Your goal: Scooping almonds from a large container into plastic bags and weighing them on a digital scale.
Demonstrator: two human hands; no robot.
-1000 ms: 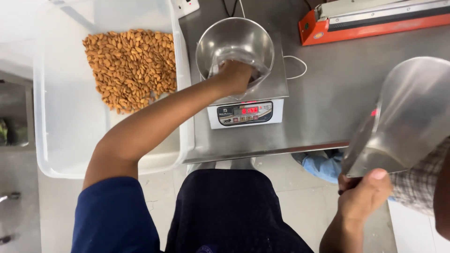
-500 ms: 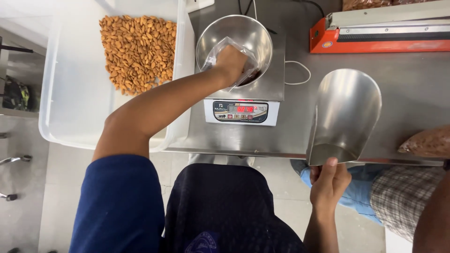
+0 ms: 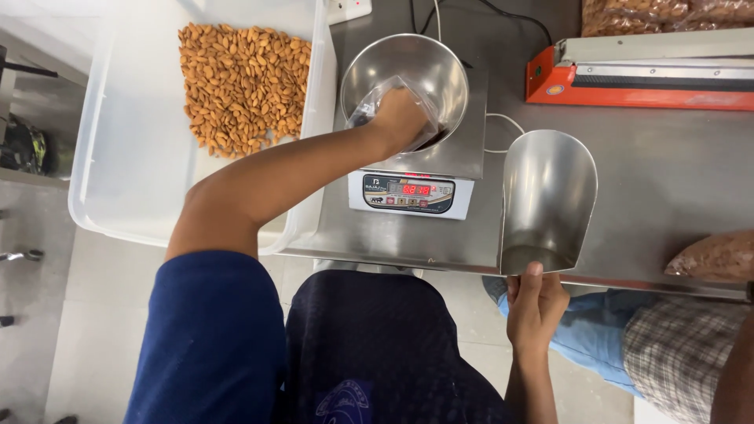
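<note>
Gripping a clear bag [image 3: 375,100] in a steel bowl [image 3: 440,67], left hand [image 3: 400,118]; right hand [image 3: 536,308] holds scoop [image 3: 547,200].

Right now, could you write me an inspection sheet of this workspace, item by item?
Surface: steel table, bare in the middle.
Job's things: steel bowl on a digital scale; clear plastic bag inside the bowl; empty steel scoop.
Clutter: clear tub holding almonds; orange heat sealer; filled bags at the right edge and far corner.
Grippers: left hand in the bowl, gripping the bag; right hand holding the scoop's handle.
Cables: white cord beside the scale; dark cords at the back.
Surroundings: another person's legs to the right; pale floor.
</note>
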